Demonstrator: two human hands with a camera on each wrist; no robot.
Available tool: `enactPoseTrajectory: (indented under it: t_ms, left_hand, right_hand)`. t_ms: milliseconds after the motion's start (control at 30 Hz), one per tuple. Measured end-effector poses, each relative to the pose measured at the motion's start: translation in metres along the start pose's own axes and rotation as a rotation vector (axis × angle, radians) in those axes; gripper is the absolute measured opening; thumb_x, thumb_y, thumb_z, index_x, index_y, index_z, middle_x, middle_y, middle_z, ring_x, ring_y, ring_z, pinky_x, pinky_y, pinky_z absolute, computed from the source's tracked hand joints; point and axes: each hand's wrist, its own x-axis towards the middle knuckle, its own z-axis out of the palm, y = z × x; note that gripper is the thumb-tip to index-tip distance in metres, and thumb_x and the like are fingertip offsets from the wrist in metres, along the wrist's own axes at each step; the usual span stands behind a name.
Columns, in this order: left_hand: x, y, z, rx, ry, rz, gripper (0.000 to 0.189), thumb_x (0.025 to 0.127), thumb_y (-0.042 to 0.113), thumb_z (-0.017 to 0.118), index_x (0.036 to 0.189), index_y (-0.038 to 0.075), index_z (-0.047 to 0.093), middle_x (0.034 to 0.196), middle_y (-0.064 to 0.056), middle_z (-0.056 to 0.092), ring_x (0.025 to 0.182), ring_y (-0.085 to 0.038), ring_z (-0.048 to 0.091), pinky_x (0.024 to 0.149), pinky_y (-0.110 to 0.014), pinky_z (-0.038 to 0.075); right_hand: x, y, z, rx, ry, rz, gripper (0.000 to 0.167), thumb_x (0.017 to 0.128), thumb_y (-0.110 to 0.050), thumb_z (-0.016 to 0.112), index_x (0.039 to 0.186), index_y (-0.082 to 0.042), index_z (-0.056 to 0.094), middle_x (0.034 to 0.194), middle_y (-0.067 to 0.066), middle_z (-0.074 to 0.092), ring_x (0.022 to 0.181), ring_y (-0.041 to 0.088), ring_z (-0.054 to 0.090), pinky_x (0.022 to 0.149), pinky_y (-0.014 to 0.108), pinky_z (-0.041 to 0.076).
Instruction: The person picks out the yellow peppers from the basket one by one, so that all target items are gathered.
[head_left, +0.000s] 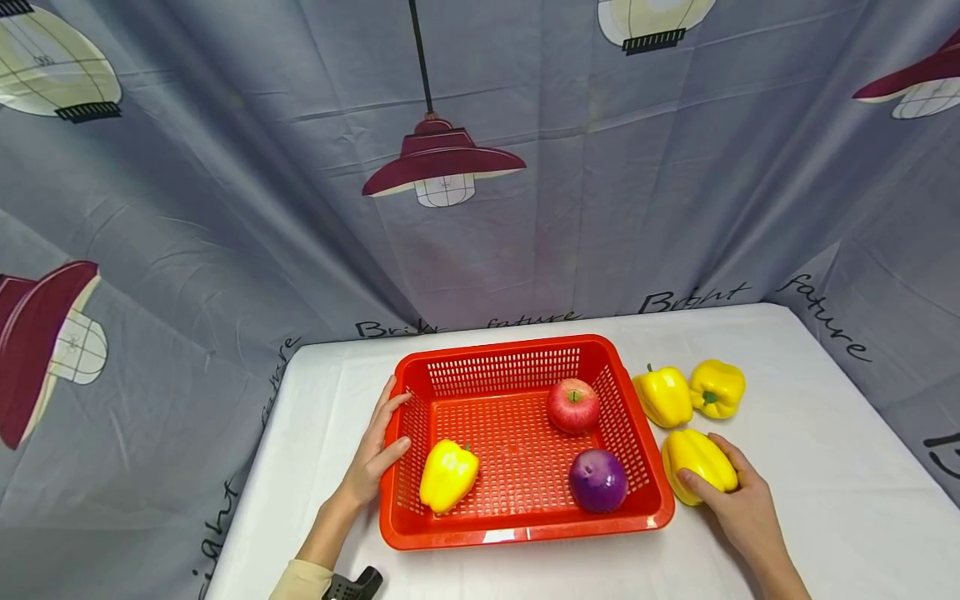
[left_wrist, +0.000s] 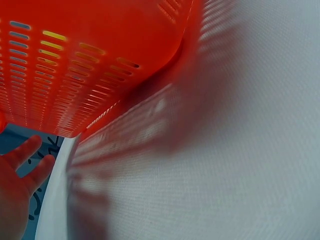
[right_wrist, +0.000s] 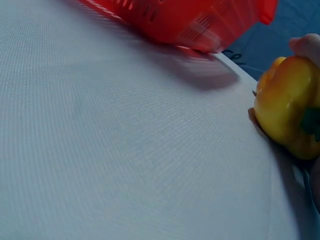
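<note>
My right hand (head_left: 750,512) grips a yellow bell pepper (head_left: 697,465) beside the basket's right wall, thumb on the near side and fingers round the far side. The right wrist view shows this pepper (right_wrist: 287,107) at its right edge, its green stem partly visible. At the left rim of the red plastic basket (head_left: 517,537), my left hand (head_left: 372,454) rests with its fingers spread and fairly straight. Inside the basket lie another yellow bell pepper (head_left: 448,477) at the left, a red apple (head_left: 573,406) at the back right and a purple round fruit or vegetable (head_left: 597,481) at the front right.
Two more yellow bell peppers, one (head_left: 663,397) near the basket's right wall and one (head_left: 717,389) farther right, sit on the white table (head_left: 840,467). A grey curtain (head_left: 637,208) printed with lamps hangs behind. A black device (head_left: 354,585) is at my left wrist.
</note>
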Motion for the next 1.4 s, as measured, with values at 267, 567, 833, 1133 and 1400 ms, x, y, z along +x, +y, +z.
enactPoseTrajectory:
  t_ms: [267, 567, 833, 1133, 1400]
  left_hand:
    - [0.0, -0.001, 0.0, 0.009, 0.015, 0.0, 0.062, 0.091, 0.02, 0.052, 0.15, 0.006, 0.041, 0.169, -0.002, 0.006, 0.149, -0.033, 0.018, 0.106, -0.038, 0.038]
    - [0.001, 0.0, 0.0, 0.007, 0.0, 0.01, 0.062, 0.091, 0.019, 0.052, 0.15, 0.006, 0.041, 0.169, -0.003, 0.006, 0.15, -0.033, 0.016, 0.108, -0.041, 0.037]
    - [0.0, -0.001, 0.0, -0.018, 0.012, 0.006, 0.062, 0.089, 0.017, 0.053, 0.15, 0.006, 0.041, 0.169, -0.004, 0.007, 0.148, -0.036, 0.02, 0.103, -0.052, 0.043]
    - [0.0, 0.001, 0.0, -0.009, 0.004, 0.008, 0.062, 0.091, 0.018, 0.052, 0.15, 0.007, 0.041, 0.169, -0.003, 0.006, 0.15, -0.033, 0.015, 0.107, -0.036, 0.037]
    - [0.001, 0.001, 0.0, -0.018, 0.004, 0.017, 0.062, 0.09, 0.017, 0.052, 0.15, 0.007, 0.041, 0.169, -0.006, 0.006, 0.149, -0.035, 0.016, 0.108, -0.041, 0.038]
  right_hand:
    - [-0.002, 0.007, -0.003, 0.093, -0.029, -0.088, 0.099, 0.093, -0.028, 0.074, 0.163, -0.011, 0.006, 0.163, 0.02, 0.025, 0.148, 0.026, 0.023, 0.12, 0.033, 0.019]
    - [-0.005, 0.016, -0.005, 0.191, -0.062, -0.106, 0.098, 0.097, -0.017, 0.07, 0.162, -0.01, -0.003, 0.166, 0.021, 0.013, 0.153, 0.014, 0.011, 0.107, 0.008, 0.021]
    - [-0.01, 0.014, -0.012, 0.234, -0.057, -0.151, 0.097, 0.096, -0.011, 0.07, 0.163, -0.014, -0.001, 0.168, 0.011, 0.013, 0.151, 0.01, 0.015, 0.105, 0.008, 0.026]
    - [-0.012, 0.001, -0.033, 0.003, -0.073, -0.272, 0.087, 0.097, -0.021, 0.07, 0.162, -0.007, 0.014, 0.161, 0.026, 0.024, 0.149, 0.003, 0.012, 0.099, -0.002, 0.013]
    - [-0.007, -0.019, -0.055, -0.175, -0.079, -0.308, 0.075, 0.09, -0.033, 0.077, 0.152, -0.007, 0.042, 0.146, 0.031, 0.044, 0.131, 0.057, 0.036, 0.097, 0.077, 0.029]
